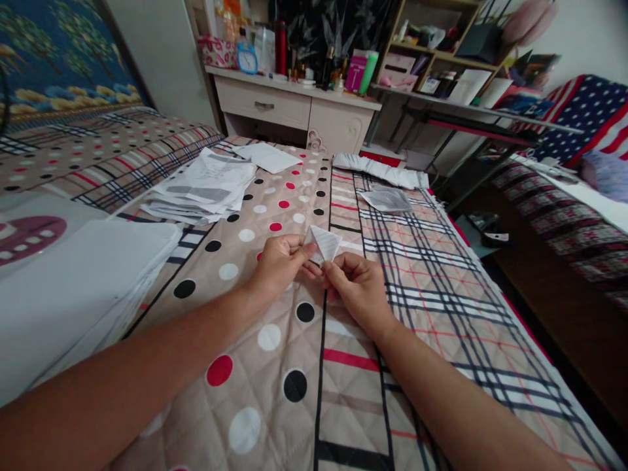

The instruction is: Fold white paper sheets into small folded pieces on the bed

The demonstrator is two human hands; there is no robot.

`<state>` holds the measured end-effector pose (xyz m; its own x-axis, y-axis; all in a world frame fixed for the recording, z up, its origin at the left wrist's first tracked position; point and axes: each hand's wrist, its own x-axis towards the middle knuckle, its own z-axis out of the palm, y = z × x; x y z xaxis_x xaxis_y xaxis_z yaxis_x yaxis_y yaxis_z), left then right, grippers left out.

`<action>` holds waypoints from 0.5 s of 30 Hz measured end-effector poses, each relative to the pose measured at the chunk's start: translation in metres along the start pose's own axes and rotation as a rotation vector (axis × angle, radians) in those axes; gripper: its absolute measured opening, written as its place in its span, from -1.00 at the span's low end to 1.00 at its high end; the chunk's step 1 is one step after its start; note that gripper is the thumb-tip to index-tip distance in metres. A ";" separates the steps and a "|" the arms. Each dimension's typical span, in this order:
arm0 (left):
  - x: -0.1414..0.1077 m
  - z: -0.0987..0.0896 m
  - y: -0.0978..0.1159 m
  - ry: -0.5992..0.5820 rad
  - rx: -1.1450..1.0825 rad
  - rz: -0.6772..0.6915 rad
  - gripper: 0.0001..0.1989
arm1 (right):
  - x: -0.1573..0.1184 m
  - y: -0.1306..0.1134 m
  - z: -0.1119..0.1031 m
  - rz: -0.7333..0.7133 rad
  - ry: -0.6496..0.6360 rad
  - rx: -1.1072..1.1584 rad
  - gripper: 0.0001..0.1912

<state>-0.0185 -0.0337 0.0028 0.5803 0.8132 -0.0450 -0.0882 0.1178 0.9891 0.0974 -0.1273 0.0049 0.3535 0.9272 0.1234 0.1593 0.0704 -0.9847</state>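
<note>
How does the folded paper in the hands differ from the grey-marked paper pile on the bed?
The folded paper is small; the paper pile is larger. The left hand and right hand hold the folded paper; the paper pile rests on the bed. The folded paper looks pointed; the paper pile is loosely stacked sheets. Both look whitish.

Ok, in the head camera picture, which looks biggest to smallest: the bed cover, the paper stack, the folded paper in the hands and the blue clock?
Largest to smallest:
1. Bed cover
2. Paper stack
3. Folded paper and blue clock: too alike to rank; fingers hide some paper.
</note>
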 end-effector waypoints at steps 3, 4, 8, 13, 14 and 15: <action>0.000 -0.001 -0.001 0.056 0.060 0.013 -0.64 | -0.001 -0.002 0.003 0.019 -0.018 0.019 -0.67; 0.000 -0.001 -0.002 0.075 0.072 0.033 -0.60 | -0.001 -0.003 0.003 0.028 -0.012 0.031 -0.67; 0.000 -0.001 -0.004 0.032 0.098 0.127 -0.50 | -0.001 -0.003 0.003 0.029 0.002 0.016 -0.65; 0.000 -0.001 -0.003 -0.029 0.135 0.151 -0.63 | -0.003 -0.003 -0.001 0.013 -0.075 -0.051 -0.60; 0.000 0.000 -0.002 -0.036 0.137 0.152 -0.64 | -0.003 -0.003 -0.001 0.027 -0.103 -0.048 -0.59; 0.000 0.000 -0.002 -0.044 0.139 0.149 -0.63 | -0.003 -0.002 -0.002 0.042 -0.126 -0.039 -0.59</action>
<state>-0.0188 -0.0338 0.0007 0.6043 0.7896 0.1067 -0.0648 -0.0847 0.9943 0.0978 -0.1310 0.0072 0.2422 0.9682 0.0634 0.1836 0.0184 -0.9828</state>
